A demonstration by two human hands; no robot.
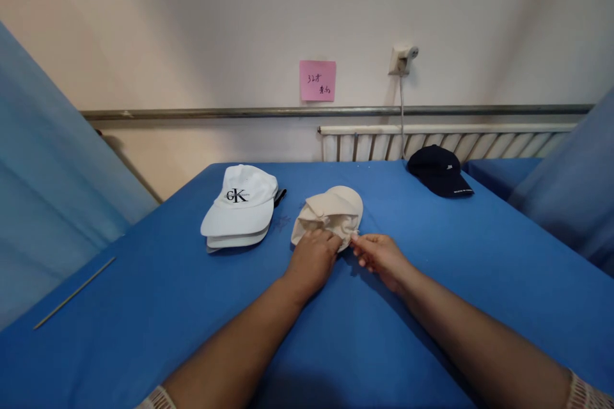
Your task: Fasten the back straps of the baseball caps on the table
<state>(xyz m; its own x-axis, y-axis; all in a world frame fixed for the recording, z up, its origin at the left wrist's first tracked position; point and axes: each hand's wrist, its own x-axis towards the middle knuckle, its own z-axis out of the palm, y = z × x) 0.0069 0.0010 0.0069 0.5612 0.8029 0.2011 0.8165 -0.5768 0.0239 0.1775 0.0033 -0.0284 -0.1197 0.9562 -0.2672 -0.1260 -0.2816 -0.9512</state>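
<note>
Two hands (313,261) on beige cap (338,202), left fingertips obscured, sleeves (586,393) cropped

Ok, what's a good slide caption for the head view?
Left hand and right hand handling a beige baseball cap, between a stacked white CK cap and navy baseball cap.

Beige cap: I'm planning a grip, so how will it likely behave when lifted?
The beige cap is probably floppy, as its cloth bunches near the left hand. It's likely light, since it looks like thin fabric around a hollow.
</note>
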